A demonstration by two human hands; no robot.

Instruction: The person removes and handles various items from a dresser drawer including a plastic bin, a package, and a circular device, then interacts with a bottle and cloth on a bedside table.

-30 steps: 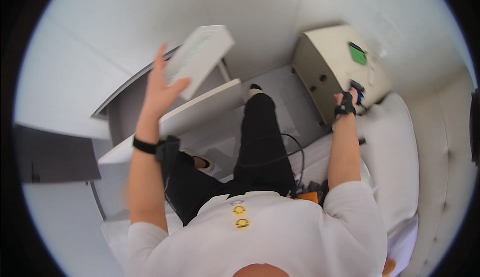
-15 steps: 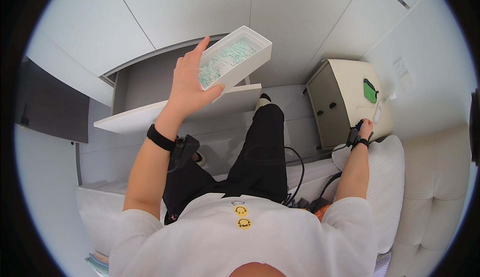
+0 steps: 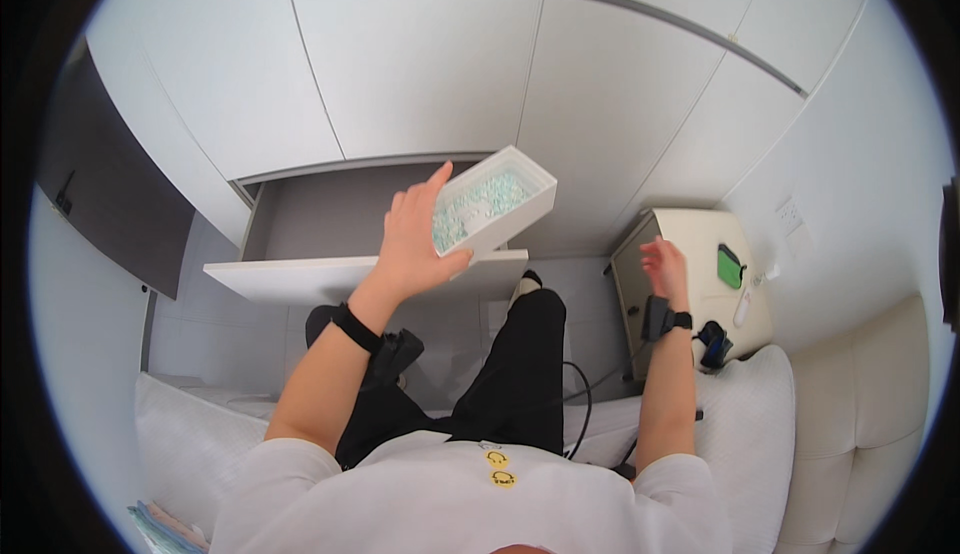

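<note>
My left hand (image 3: 412, 234) is wrapped round the near left end of a white rectangular box (image 3: 522, 216), with the thumb along its front side and the fingers at the back. Inside the box lie small pale green and white bits (image 3: 490, 199), like pellets or shreds. Box and hand hang over the front of a pulled-out drawer (image 3: 320, 209). Off to the right, my right hand (image 3: 667, 272) is raised above the left part of a cream bedside cabinet (image 3: 690, 222), its fingers loosely bent and apart, holding nothing. A dark blue object (image 3: 713, 346) rests on the cabinet's near edge.
On the cabinet top lie a green pouch (image 3: 730, 267) with dark trim and a slim white object (image 3: 743, 307). Tall white wardrobe doors (image 3: 420, 54) stand behind the drawer. Near me are a white pillow (image 3: 755, 414), a padded headboard (image 3: 860, 404) and a black cable (image 3: 588, 409).
My right hand has left the dark blue object and moved left with its fingers loosened. The left hand still holds the box. The whole view has tilted upward.
</note>
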